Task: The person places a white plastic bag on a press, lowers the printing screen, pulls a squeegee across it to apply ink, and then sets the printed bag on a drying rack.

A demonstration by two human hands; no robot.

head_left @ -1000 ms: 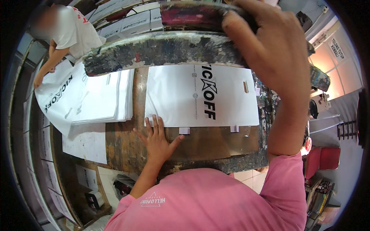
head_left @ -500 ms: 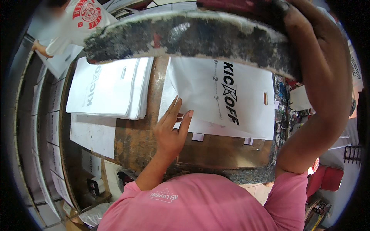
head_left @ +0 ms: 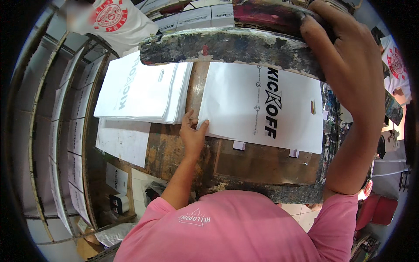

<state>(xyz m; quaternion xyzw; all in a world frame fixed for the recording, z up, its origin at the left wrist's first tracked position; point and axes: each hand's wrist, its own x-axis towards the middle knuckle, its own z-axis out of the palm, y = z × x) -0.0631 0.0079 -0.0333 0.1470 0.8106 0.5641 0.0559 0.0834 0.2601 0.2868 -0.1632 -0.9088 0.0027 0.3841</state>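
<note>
A white bag (head_left: 235, 102) with black print lies flat on the wooden printing table (head_left: 150, 161). My left hand (head_left: 192, 134) is at its near left corner, thumb touching the edge and fingers a little apart beside it. Raised above the bag's far part is a printing frame (head_left: 227, 49) crusted with black paint. My right hand (head_left: 338, 46) is closed around what looks like a paint-stained squeegee (head_left: 266, 16) with dark red smears, against the frame's right end. Part of the grip is hidden.
A stack of printed white bags (head_left: 148, 94) sits left of the single bag. Two small tabs (head_left: 238, 145) stick out along its near edge. Racks (head_left: 78, 131) with bags stand far left. A person (head_left: 124, 22) is at the back left, another (head_left: 396, 65) at the right.
The bag's lifted left side now lies flat. My left hand has drawn back to its corner. The frame appears farther off, with my right hand still on its grip; the view has shifted.
</note>
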